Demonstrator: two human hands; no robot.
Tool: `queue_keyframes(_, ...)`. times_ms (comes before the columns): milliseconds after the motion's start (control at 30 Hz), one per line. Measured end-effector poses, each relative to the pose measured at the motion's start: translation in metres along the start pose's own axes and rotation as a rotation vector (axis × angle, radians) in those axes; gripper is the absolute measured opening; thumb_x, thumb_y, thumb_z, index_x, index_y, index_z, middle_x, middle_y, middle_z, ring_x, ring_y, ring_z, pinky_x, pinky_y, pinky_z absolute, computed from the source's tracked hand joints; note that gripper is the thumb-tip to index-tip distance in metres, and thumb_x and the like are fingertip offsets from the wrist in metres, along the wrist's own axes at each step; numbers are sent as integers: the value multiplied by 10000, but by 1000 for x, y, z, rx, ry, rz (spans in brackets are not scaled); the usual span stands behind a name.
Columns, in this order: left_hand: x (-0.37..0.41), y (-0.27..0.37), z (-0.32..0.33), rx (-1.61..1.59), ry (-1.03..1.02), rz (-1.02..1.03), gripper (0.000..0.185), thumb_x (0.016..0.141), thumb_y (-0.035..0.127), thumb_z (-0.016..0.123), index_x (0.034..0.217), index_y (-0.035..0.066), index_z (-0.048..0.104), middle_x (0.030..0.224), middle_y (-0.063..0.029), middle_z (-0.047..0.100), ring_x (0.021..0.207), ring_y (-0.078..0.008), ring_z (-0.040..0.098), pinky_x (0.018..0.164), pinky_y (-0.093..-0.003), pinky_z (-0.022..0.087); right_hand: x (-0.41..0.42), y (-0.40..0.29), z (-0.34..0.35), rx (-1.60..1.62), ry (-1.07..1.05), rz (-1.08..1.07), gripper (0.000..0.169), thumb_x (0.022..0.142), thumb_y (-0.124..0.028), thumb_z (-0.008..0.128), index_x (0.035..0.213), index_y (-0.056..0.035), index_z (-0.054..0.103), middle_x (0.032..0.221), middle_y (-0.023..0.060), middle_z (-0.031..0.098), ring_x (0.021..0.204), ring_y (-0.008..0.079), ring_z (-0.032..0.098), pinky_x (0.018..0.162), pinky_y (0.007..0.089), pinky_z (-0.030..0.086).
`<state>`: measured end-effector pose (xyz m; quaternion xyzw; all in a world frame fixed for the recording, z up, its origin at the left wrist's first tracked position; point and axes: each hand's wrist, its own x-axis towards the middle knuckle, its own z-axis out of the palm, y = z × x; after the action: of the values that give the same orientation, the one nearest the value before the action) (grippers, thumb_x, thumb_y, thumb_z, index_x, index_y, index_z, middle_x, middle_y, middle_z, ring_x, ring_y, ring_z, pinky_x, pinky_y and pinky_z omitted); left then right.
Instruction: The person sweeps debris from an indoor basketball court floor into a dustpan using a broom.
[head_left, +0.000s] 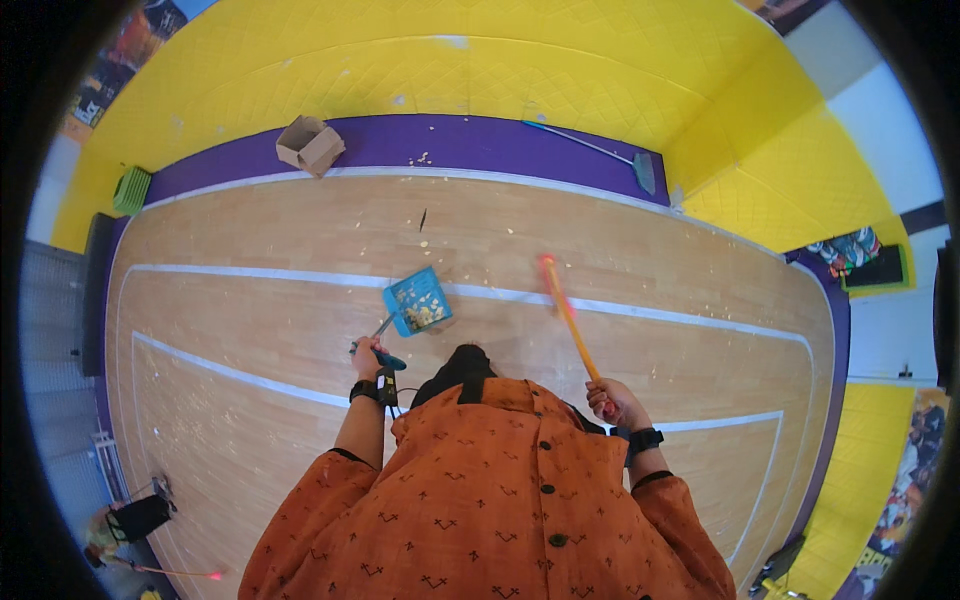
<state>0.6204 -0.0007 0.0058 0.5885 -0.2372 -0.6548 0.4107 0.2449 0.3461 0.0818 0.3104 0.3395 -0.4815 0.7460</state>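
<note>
My left hand (369, 357) grips the handle of a blue long-handled dustpan (418, 301), which holds pale flakes and crumbs. To the right, my right hand (616, 403) is closed around the orange handle of a broom (571, 326). The broom's pinkish-red head points away from me over the wooden floor and looks blurred. Small pale scraps lie scattered on the floor (300, 232), with a thin dark piece (423, 219) beyond the dustpan.
An open cardboard box (310, 147) stands by the yellow padded wall (465, 75). Another broom (600, 150) lies on the purple border at the right. Green stacked baskets (133, 190) stand at the far left. A person (105, 529) with a broom is at the lower left.
</note>
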Motion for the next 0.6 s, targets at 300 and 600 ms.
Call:
queue_keyframes(300, 1, 6, -42, -82, 153, 48, 28, 678, 25, 456, 654, 32, 443, 549, -46, 428, 407, -129, 377, 402, -245, 381, 23, -27, 114, -906, 194, -443, 142, 776, -125, 497, 687, -22, 454, 456, -19, 389, 319, 61, 336, 295, 201, 281)
queue_keyframes(600, -11, 21, -58, -223, 285, 21, 41, 679, 15, 446, 651, 41, 430, 538, -41, 410, 410, -131, 368, 399, -243, 374, 153, -9, 227, -1634, 472, -568, 171, 673, -57, 469, 656, 107, 514, 480, 158, 508, 341, 219, 481, 308, 327, 362)
